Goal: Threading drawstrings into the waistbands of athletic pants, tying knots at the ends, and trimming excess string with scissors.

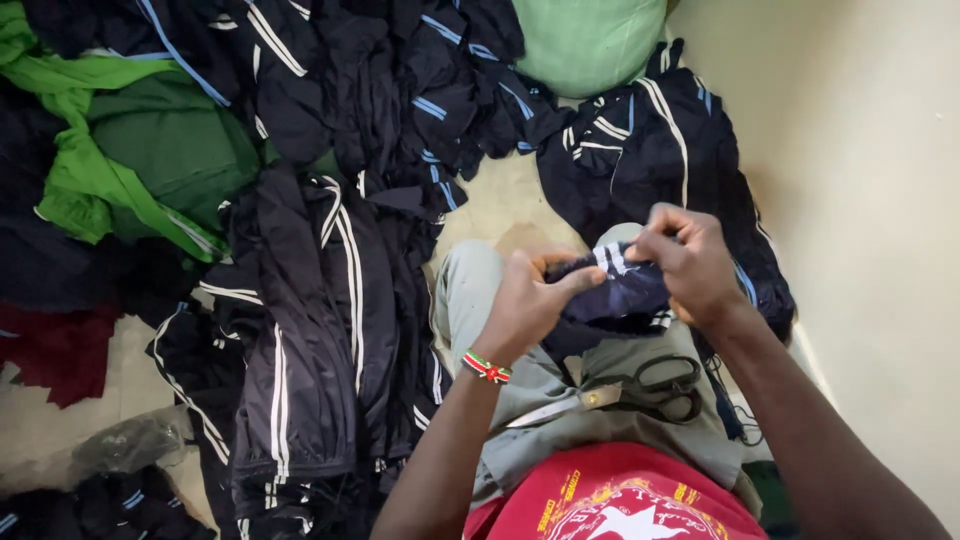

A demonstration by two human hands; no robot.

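**Hands work a striped garment over the lap**

While I sit on the floor among heaps of clothing, both my hands are busy on a dark blue garment with white stripes, held up just above my knees. My left hand, a beaded wristband at its wrist, has its fingers closed on the near-left edge of the cloth; my right hand pinches the far-right edge, thumb and fingers pressed together on the fabric. By my reading I am inspecting or picking at a seam, perhaps a loose thread. Black-handled scissors lie unused on my lap, just near of the garment, blades pointing left. Any cut would call for freeing one hand to take them up while the other keeps the cloth taut. Piled dark jackets with white stripes lie to the left, green cloth far left, and a green sack at the far side.
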